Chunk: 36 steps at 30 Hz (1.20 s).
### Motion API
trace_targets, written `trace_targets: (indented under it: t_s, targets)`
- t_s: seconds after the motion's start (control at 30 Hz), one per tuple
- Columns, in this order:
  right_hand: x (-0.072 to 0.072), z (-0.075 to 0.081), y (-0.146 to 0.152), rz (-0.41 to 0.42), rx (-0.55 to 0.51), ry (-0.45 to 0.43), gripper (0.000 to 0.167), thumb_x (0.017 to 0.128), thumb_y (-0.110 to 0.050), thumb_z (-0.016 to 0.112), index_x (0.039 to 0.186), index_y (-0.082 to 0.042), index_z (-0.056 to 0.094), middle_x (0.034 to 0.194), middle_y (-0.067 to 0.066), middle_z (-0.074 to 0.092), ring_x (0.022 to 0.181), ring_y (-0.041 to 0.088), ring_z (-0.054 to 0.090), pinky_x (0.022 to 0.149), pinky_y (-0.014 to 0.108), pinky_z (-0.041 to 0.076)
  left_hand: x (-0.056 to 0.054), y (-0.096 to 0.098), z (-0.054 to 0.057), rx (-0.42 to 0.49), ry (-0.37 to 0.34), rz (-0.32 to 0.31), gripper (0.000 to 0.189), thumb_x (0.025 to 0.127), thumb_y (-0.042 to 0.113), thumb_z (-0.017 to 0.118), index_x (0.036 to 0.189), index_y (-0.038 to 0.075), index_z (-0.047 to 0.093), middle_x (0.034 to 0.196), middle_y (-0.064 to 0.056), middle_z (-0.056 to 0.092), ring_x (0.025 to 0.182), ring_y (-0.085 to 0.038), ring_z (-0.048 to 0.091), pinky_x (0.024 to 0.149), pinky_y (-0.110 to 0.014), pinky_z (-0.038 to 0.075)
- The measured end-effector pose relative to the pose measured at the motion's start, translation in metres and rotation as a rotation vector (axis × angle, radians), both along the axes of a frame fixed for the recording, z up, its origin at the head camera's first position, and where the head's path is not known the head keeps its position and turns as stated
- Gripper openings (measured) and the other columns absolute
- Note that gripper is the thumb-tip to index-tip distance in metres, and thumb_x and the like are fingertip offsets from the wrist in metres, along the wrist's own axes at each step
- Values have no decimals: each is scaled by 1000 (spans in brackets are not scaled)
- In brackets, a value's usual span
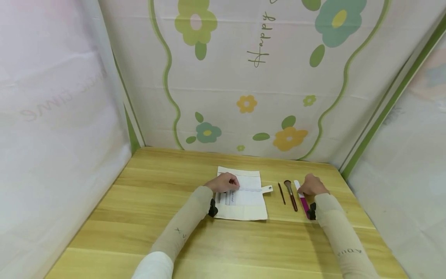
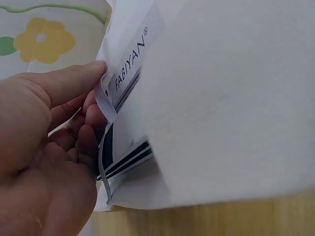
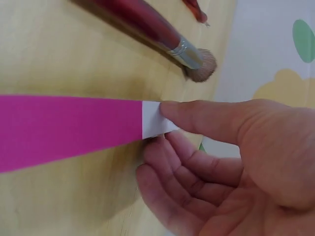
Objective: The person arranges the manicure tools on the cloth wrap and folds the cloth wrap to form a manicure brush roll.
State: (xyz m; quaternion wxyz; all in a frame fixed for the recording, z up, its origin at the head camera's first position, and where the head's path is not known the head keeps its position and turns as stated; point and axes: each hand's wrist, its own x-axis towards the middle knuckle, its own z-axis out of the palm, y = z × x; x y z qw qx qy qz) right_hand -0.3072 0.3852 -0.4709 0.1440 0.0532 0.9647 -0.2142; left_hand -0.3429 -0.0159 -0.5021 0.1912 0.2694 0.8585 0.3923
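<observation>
A white fabric pouch [image 1: 249, 201] with a snap tab [image 1: 267, 189] lies opened out on the table. At its left side my left hand [image 1: 224, 182] pinches the pouch's grey elastic edge [image 2: 102, 98] between thumb and fingers. Behind that elastic show a label reading FABIYAN [image 2: 132, 59] and dark, white-striped flat items [image 2: 130, 161], partly hidden. Over on the right, my right hand [image 1: 312, 185] pinches the white end of a flat magenta-and-white strip [image 3: 69, 129], shaped like a nail file. Its thumb lies on top, with fingers beneath.
Left of the strip lies a makeup brush [image 1: 291, 195] with a dark red handle. Beside it is a thin dark pencil-like stick [image 1: 281, 193]. Printed fabric walls [image 1: 216, 89] enclose the wooden table [image 1: 223, 248] at the back and both sides.
</observation>
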Motion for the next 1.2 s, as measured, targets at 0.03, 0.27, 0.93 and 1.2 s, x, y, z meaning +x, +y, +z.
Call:
trace_targets:
  t_s: [0.03, 0.27, 0.93, 1.2]
  targets:
    - [-1, 0, 0, -6, 2, -11, 15, 88, -7, 70, 78, -1, 60, 63, 0, 41, 59, 15, 39, 59, 32, 43, 0, -1, 0, -2, -4, 2, 11, 105, 16, 66, 101, 12, 75, 97, 1, 69, 87, -13, 57, 82, -28, 48]
    - [-9, 2, 14, -72, -159, 8, 27, 93, -18, 74, 70, -5, 69, 59, -1, 59, 54, 12, 46, 59, 30, 44, -1, -1, 0, 17, -20, 6, 11, 105, 17, 66, 102, 12, 76, 100, 1, 70, 87, -13, 57, 82, -28, 48]
    - [-42, 49, -58, 2, -543, 64, 43, 103, -20, 71, 130, 12, 66, 107, 10, 78, 88, 10, 74, 80, 23, 61, -1, -1, 0, 46, -55, 17, 12, 105, 17, 67, 104, 10, 76, 106, 0, 72, 89, -13, 58, 84, -29, 49]
    - [-67, 43, -123, -42, -660, 126, 38, 100, -15, 75, 125, 12, 68, 106, 10, 77, 90, 13, 73, 85, 26, 62, -5, -2, 0, 29, -74, 33, 11, 104, 18, 68, 102, 11, 77, 101, 2, 71, 87, -12, 57, 80, -27, 48]
